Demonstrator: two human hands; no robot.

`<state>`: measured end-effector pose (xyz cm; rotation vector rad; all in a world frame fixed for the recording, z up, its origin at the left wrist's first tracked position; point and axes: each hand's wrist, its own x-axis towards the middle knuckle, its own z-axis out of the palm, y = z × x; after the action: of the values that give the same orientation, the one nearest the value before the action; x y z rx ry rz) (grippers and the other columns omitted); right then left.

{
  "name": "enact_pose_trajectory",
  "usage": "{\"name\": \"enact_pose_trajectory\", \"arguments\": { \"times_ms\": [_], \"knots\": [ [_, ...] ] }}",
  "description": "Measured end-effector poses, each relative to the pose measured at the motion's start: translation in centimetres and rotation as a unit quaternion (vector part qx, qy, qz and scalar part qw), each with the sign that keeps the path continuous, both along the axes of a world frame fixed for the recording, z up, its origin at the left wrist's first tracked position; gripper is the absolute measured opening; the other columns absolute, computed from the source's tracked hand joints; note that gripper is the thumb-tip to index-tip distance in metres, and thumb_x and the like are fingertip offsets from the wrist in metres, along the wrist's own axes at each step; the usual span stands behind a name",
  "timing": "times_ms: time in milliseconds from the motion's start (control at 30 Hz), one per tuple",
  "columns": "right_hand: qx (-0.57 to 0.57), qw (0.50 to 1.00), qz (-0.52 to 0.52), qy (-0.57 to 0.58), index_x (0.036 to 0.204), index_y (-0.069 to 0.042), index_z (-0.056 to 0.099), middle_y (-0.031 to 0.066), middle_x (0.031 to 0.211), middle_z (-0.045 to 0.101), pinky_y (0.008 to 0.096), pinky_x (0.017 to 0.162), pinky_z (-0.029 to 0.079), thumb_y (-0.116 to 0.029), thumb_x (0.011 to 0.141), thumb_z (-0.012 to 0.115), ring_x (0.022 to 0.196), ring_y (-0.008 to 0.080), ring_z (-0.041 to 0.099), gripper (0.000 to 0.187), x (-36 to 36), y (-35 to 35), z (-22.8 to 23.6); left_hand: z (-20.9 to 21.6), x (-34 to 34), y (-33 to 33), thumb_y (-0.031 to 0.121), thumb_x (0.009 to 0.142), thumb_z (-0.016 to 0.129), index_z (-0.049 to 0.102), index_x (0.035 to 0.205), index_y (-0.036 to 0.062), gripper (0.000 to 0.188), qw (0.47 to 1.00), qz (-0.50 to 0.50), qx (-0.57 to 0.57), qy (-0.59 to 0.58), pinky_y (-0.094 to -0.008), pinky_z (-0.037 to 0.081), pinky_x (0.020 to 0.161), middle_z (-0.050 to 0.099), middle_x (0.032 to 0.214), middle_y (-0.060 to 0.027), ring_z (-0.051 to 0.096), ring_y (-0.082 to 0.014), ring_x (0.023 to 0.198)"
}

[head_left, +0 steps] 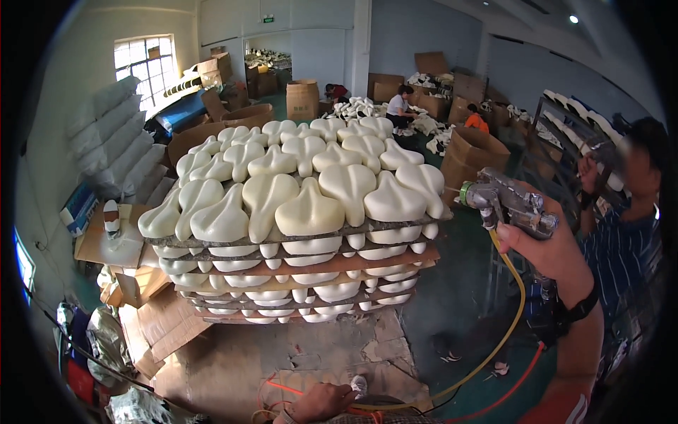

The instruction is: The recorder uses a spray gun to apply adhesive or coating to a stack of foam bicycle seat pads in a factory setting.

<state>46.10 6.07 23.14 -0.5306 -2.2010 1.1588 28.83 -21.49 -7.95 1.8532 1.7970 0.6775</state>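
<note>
My right hand (pixel 558 258) is raised at the right, its fingers wrapped around a metal spray gun (pixel 498 194). The gun's nozzle has a green ring and points left. A yellow hose (pixel 524 293) hangs from the gun and curves down toward my left hand (pixel 323 403) at the lower edge. My left hand is closed around that hose, low in front of me. Ahead of the gun, cream-white bicycle saddle foams (pixel 309 208) lie in rows on top of a layered stack. Boards (pixel 282 271) separate the layers, with more foams between them.
A person in a striped shirt (pixel 621 244) stands close at the right, beside a rack (pixel 540 120) of saddles. An open carton (pixel 473 152) stands behind the stack's right side. Flattened cardboard (pixel 166 328) lies at left. A red hose (pixel 505 396) crosses the floor. Several people work farther back.
</note>
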Motion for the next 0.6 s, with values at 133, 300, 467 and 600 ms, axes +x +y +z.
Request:
{"name": "enact_pose_trajectory", "arguments": {
  "times_ms": [133,300,467,600],
  "knots": [
    [0.005,0.999,0.028,-0.024,0.123,0.0,0.051,0.0004,0.091,0.061,0.0204,0.064,0.046,-0.006,0.081,0.066,0.071,0.0046,0.055,0.046,0.9,-2.0,-0.1,-1.1,0.2,-2.3,0.023,0.088,0.054,0.06,0.094,0.0097,0.016,0.999,0.022,-0.028,0.029,-0.0429,0.047,0.052,0.061,0.072,-0.0104,0.061,-0.0312,0.061],
    [0.009,1.0,-0.008,-0.001,0.126,0.0,0.05,0.0,0.089,0.062,0.0199,0.064,0.047,-0.005,0.08,0.067,0.069,0.0041,0.055,0.05,0.5,-2.7,0.3,-0.5,0.1,-2.8,0.021,0.088,0.054,0.059,0.092,0.009,0.014,0.999,-0.001,0.001,0.044,-0.0428,0.047,0.052,0.06,0.073,-0.0105,0.061,-0.0313,0.061],
    [0.003,0.998,0.049,-0.035,0.126,0.001,0.049,0.001,0.088,0.061,0.0211,0.063,0.047,-0.001,0.081,0.063,0.066,0.0057,0.055,0.047,0.8,-2.4,0.4,-0.8,-0.8,-2.2,0.02,0.088,0.053,0.06,0.092,0.0076,0.015,1.0,0.02,0.016,0.015,-0.0421,0.048,0.053,0.06,0.075,-0.0101,0.06,-0.0319,0.062],
    [0.028,0.999,-0.003,-0.02,0.126,0.001,0.049,0.0014,0.088,0.062,0.0227,0.062,0.047,-0.004,0.081,0.065,0.066,0.0075,0.057,0.048,0.4,0.9,0.2,-0.2,-1.5,-0.9,0.021,0.089,0.053,0.061,0.089,0.0073,0.016,0.999,0.031,0.02,0.004,-0.0427,0.048,0.054,0.06,0.072,-0.0116,0.06,-0.033,0.062]
  ]
}}
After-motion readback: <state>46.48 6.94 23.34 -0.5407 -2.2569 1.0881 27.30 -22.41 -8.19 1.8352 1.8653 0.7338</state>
